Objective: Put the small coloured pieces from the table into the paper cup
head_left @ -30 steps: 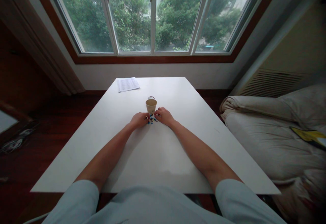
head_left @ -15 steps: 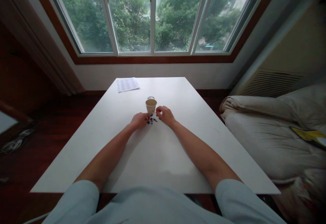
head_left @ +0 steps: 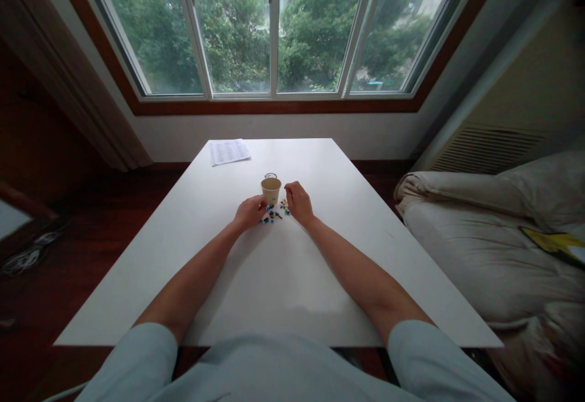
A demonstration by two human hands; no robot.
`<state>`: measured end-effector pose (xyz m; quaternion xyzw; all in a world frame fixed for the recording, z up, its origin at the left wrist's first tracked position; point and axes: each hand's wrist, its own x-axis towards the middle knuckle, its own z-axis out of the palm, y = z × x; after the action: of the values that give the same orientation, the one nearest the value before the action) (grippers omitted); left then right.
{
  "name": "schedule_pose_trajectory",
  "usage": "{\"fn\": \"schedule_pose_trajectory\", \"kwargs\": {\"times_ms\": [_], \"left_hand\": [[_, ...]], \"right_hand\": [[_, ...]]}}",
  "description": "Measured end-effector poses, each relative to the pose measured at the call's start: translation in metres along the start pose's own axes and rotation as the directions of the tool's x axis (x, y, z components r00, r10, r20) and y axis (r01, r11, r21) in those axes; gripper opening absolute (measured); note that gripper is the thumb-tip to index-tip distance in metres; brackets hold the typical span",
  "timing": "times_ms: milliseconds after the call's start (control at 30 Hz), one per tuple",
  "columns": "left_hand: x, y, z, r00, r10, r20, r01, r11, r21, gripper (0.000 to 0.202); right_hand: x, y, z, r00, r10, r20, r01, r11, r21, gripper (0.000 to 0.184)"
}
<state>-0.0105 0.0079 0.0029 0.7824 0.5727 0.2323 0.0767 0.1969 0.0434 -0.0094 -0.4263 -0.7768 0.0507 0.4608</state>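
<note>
A light brown paper cup stands upright on the white table, its open mouth facing up. Small blue, yellow and dark pieces lie scattered just in front of it, too small to name. Beside the cup's lower left is my left hand, fingers curled together at the edge of the pieces. My right hand is to the right of the cup, raised near rim height, thumb and fingers pinched. Whatever either hand holds is too small or hidden to see. More small pieces lie by the right hand.
Behind the cup lies a small thin-lined object, partly hidden. Printed papers lie at the table's far left corner. A pale cushioned sofa stands to the right, and a window is beyond the table.
My right hand has shifted up and slightly right, uncovering small pieces beside the cup. My left hand has drawn slightly left and up, showing more pieces near its fingers.
</note>
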Motion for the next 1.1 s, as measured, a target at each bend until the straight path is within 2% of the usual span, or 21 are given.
{"fn": "schedule_pose_trajectory", "kwargs": {"times_ms": [100, 233, 367, 467, 533, 733, 900, 1000, 1100], "left_hand": [[0.004, -0.005, 0.003, 1.0, -0.008, -0.009, 0.007, 0.994, -0.112, 0.015], [0.01, -0.014, 0.01, 0.999, -0.033, 0.039, 0.044, 0.946, -0.323, 0.018], [0.013, -0.019, 0.018, 0.993, -0.099, 0.06, 0.116, 0.852, -0.511, 0.017], [0.014, -0.017, 0.02, 0.994, -0.102, 0.045, 0.107, 0.774, -0.624, 0.016], [0.014, -0.015, 0.019, 0.995, -0.097, 0.024, 0.089, 0.753, -0.652, 0.016], [0.013, -0.001, 0.005, 0.986, -0.086, -0.144, -0.011, 0.825, -0.565, 0.023], [0.008, 0.01, -0.007, 0.947, 0.061, -0.315, -0.178, 0.918, -0.356, 0.028], [0.003, 0.015, -0.011, 0.943, 0.14, -0.303, -0.207, 0.957, -0.202, 0.033], [-0.001, 0.018, -0.011, 0.955, 0.161, -0.249, -0.185, 0.98, -0.075, 0.039]], "right_hand": [[-0.002, -0.008, -0.002, 0.994, -0.086, 0.06, 0.088, 0.996, -0.032, 0.026], [-0.004, -0.013, -0.003, 0.985, -0.154, 0.083, 0.157, 0.987, -0.029, 0.027], [-0.004, -0.008, -0.002, 0.984, -0.174, 0.036, 0.175, 0.984, -0.019, 0.028], [-0.003, -0.004, 0.0, 0.98, -0.198, -0.015, 0.198, 0.98, 0.0, 0.028], [-0.003, -0.003, 0.002, 0.978, -0.208, -0.032, 0.208, 0.978, 0.002, 0.028], [-0.004, -0.002, 0.004, 0.98, -0.192, -0.044, 0.192, 0.981, 0.002, 0.026], [-0.004, 0.001, 0.004, 0.983, -0.185, -0.022, 0.184, 0.982, -0.03, 0.03], [-0.003, 0.0, 0.004, 0.982, -0.187, -0.007, 0.187, 0.981, -0.042, 0.028], [-0.003, -0.003, 0.003, 0.982, -0.189, -0.008, 0.189, 0.981, -0.038, 0.026]]}}
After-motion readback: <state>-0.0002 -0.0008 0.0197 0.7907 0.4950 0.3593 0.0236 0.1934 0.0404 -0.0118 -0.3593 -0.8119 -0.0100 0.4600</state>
